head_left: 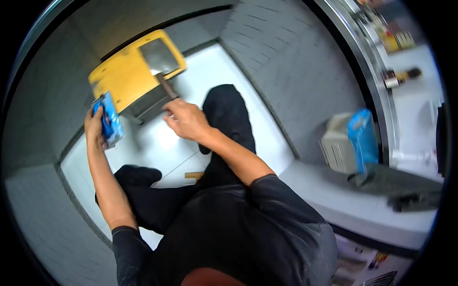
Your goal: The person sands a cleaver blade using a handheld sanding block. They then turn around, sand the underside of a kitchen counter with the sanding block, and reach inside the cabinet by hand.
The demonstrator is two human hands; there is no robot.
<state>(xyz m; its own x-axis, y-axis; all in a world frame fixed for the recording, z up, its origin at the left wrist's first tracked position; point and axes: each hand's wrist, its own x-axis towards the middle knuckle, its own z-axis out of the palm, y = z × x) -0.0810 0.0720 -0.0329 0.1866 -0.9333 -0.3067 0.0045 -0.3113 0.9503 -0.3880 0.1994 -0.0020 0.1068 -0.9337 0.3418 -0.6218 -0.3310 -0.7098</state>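
Note:
My left hand (95, 125) is closed around a shiny blue plastic packet (110, 119), held beside the near left corner of a low stool with a yellow top (126, 74). A cleaver (160, 56) with a wide grey blade and brown handle is over the right part of the yellow top. The blade looks flat on or just above it; I cannot tell which. My right hand (188, 119) has its curled fingers at the end of the cleaver's handle, pointing toward me. The fingertips are partly hidden and slightly blurred.
White floor tiles (176, 148) lie between grey walls. A small piece of wood (193, 175) is by my legs. To the right stand a beige container (338, 143) with a blue plastic bag (362, 138), a dark cloth (396, 183) and a shelf with a small bottle (392, 80).

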